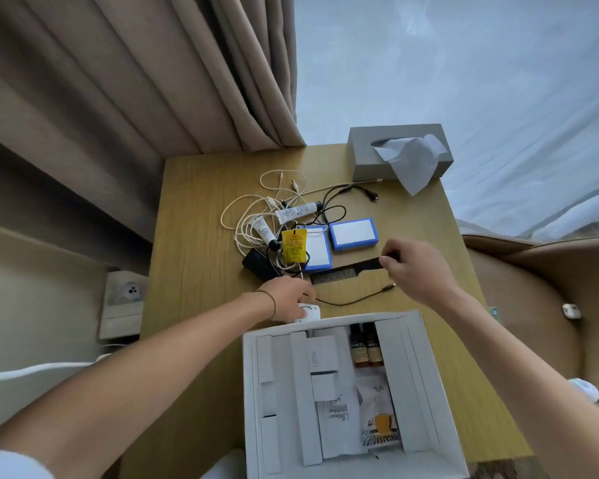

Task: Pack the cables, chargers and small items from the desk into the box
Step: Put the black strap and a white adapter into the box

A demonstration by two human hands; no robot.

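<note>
With our right hand [416, 271] pinching the comb [347, 268] by its handle and our left hand [288, 297] closed over the white charger [307, 313], we should lift both clear of the cables [256, 216] and into the box [440, 392].

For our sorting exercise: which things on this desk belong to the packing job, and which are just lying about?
Belongs to the job:
white box
comb, held by right hand
white charger under left hand
cables
two tubes
yellow sachet
blue-edged cases

Just lying about:
tissue box
curtain
</note>
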